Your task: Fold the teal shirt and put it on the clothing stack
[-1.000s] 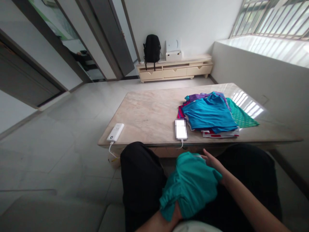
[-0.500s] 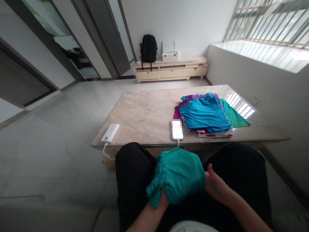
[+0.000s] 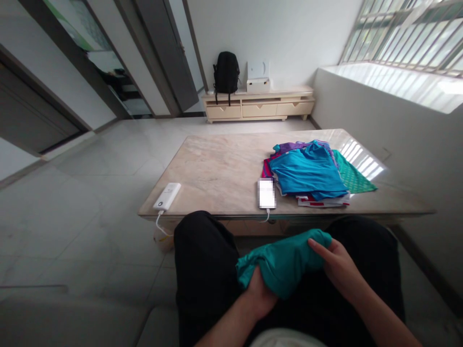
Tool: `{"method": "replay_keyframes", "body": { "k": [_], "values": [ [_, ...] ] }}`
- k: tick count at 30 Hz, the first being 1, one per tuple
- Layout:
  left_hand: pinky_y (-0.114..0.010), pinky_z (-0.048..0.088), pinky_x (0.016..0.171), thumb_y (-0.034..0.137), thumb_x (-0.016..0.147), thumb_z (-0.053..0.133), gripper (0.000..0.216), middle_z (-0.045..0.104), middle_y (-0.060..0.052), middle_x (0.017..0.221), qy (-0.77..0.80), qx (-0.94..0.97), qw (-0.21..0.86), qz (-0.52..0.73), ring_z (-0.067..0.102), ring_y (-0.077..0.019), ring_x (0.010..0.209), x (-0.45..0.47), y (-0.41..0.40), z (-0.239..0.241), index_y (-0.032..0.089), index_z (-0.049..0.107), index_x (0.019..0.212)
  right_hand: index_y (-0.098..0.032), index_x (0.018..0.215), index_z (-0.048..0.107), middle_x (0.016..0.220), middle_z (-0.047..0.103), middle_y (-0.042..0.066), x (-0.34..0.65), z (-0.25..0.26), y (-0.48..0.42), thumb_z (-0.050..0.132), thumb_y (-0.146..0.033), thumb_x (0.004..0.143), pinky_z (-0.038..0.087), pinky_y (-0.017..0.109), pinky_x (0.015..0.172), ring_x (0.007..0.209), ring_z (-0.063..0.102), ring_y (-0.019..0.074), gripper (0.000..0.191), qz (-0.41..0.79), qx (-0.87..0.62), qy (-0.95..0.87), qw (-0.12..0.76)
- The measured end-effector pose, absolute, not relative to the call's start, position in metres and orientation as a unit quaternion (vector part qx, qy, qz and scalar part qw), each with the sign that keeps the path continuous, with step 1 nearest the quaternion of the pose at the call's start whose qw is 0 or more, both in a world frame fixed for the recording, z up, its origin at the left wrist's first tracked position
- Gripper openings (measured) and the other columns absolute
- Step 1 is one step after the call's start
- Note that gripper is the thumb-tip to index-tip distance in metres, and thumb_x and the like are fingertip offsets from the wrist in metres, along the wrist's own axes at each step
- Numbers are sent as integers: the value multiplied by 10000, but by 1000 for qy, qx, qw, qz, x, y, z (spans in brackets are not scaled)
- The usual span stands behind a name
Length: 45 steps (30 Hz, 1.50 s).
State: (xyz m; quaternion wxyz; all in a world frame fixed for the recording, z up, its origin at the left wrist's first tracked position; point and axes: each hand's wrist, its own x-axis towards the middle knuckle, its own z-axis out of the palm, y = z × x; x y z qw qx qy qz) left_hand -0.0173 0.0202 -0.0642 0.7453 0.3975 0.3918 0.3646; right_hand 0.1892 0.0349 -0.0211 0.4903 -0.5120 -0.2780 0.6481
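A teal piece of clothing (image 3: 285, 262), bunched into a long bundle, is held above my lap between both hands. My left hand (image 3: 261, 293) grips its left end from below, the fingers mostly hidden in the folds. At the right end my right hand (image 3: 339, 264) pinches the cloth, thumb on top and fingers behind. Which kind of garment it is, I cannot tell. Beyond my knees, on the table, lies a stack of folded clothes (image 3: 307, 168) with a bright blue piece on top.
The marble-topped table (image 3: 217, 168) stands just past my knees. A phone (image 3: 266, 193) with a cable lies by the stack, and a white power bank (image 3: 167, 196) at the table's left. Farther back, a low cabinet (image 3: 258, 110) bears a black backpack (image 3: 226, 72) and a white box (image 3: 258, 85).
The teal cloth was spread round over my left hand and is now a narrower, flatter bundle. My right hand has moved up and taken hold of its right end.
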Motion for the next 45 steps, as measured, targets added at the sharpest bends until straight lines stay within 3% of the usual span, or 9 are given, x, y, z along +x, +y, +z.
{"method": "replay_keyframes", "body": {
  "k": [3, 7, 12, 17, 22, 26, 31, 38, 45],
  "values": [
    [-501, 481, 1118, 583, 926, 521, 533, 773, -139, 1190, 304, 191, 845, 397, 653, -339, 1263, -10, 23, -72, 159, 784, 1113, -177, 877, 743, 845, 767, 59, 194, -22, 41, 903, -463, 738, 605, 332, 697, 726, 718, 224, 356, 645, -534, -244, 490],
    [-500, 427, 1166, 500, 852, 676, 411, 787, -142, 1139, 303, 66, 818, 485, 634, -348, 1285, -18, 30, -77, 139, 784, 1015, -171, 1005, 759, 934, 789, 76, 208, -31, 49, 902, -505, 729, 619, 349, 780, 812, 749, 245, 456, 643, -573, -261, 436],
    [-487, 495, 1071, 664, 812, 735, 592, 789, -140, 1071, 373, 122, 769, 505, 691, -347, 1162, -24, 31, -81, 129, 768, 1064, -132, 926, 761, 904, 791, 91, 226, -54, 60, 885, -574, 702, 604, 347, 772, 802, 746, 251, 511, 616, -611, -317, 383],
    [-407, 552, 924, 456, 683, 934, 472, 801, -104, 934, 467, 259, 705, 466, 737, -266, 893, -26, 40, -81, 121, 789, 982, -148, 990, 757, 957, 788, 97, 232, -76, 82, 861, -561, 711, 591, 328, 747, 831, 737, 245, 509, 604, -626, -347, 352],
    [-333, 565, 790, 459, 606, 970, 519, 799, -93, 893, 518, 244, 665, 480, 708, -210, 766, -39, 58, -92, 117, 799, 957, -136, 957, 770, 841, 768, 97, 229, -93, 104, 847, -491, 693, 526, 282, 583, 692, 697, 221, 449, 597, -647, -357, 313],
    [-297, 543, 696, 526, 587, 956, 528, 771, -74, 791, 540, 224, 645, 493, 673, -183, 679, -45, 60, -115, 104, 792, 859, -128, 898, 787, 856, 770, 115, 230, -109, 112, 817, -477, 700, 539, 312, 648, 764, 709, 264, 402, 551, -675, -386, 303],
    [-281, 533, 713, 573, 613, 927, 537, 759, -63, 797, 556, 218, 619, 510, 685, -191, 740, -40, 60, -135, 113, 769, 841, -101, 1190, 759, 957, 765, 135, 237, -126, 117, 828, -452, 661, 534, 347, 756, 938, 697, 323, 639, 459, -725, -406, 314],
    [-267, 546, 723, 514, 635, 942, 690, 764, -78, 933, 600, 156, 565, 545, 713, -190, 809, -40, 69, -144, 147, 651, 1142, -141, 1289, 726, 958, 746, 93, 237, -123, 112, 817, -546, 685, 526, 323, 742, 854, 675, 241, 733, 546, -655, -412, 319],
    [-238, 537, 683, 495, 727, 882, 716, 713, -33, 908, 572, 195, 560, 567, 695, -164, 778, -44, 79, -132, 195, 598, 1311, -213, 1470, 583, 906, 686, 6, 235, -115, 111, 891, -388, 676, 507, 276, 710, 791, 637, 174, 869, 643, -543, -417, 343]
  ]
}}
